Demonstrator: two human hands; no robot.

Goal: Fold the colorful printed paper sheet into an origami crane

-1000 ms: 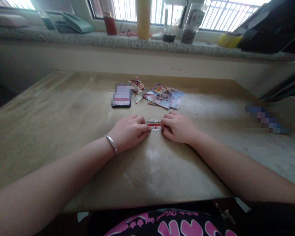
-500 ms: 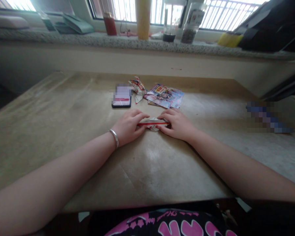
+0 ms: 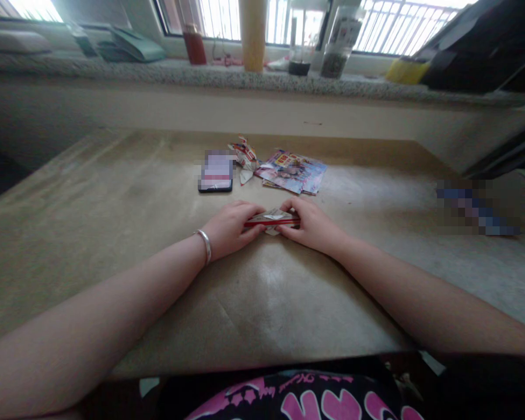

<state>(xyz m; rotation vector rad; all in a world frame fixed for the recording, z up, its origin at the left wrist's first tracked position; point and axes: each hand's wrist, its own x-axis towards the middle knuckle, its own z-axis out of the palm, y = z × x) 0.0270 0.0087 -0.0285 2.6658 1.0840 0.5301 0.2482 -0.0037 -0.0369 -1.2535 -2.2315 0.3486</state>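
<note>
A folded paper (image 3: 273, 220), whitish with a red stripe along its length, lies low over the table between my two hands. My left hand (image 3: 231, 224) grips its left end, thumb at the near side and fingers at the far side. At the other end my right hand (image 3: 312, 224) pinches it the same way. Parts of both ends are hidden under the fingers. Just beyond the hands are a phone (image 3: 216, 170) with a blurred screen, a folded printed-paper figure (image 3: 245, 158), and several colourful printed sheets (image 3: 294, 170).
The tan table (image 3: 262, 309) reaches back to the wall. A blurred blue item (image 3: 476, 210) lies at the right. On the granite sill (image 3: 157, 70) stand a red container (image 3: 195, 46), a tall yellow cylinder (image 3: 252, 35), clear containers (image 3: 335, 55) and a dark bag (image 3: 476, 58).
The middle of the folded paper has opened slightly into a wider, pointed shape. My fingers have shifted a little inward along it; both hands keep their hold.
</note>
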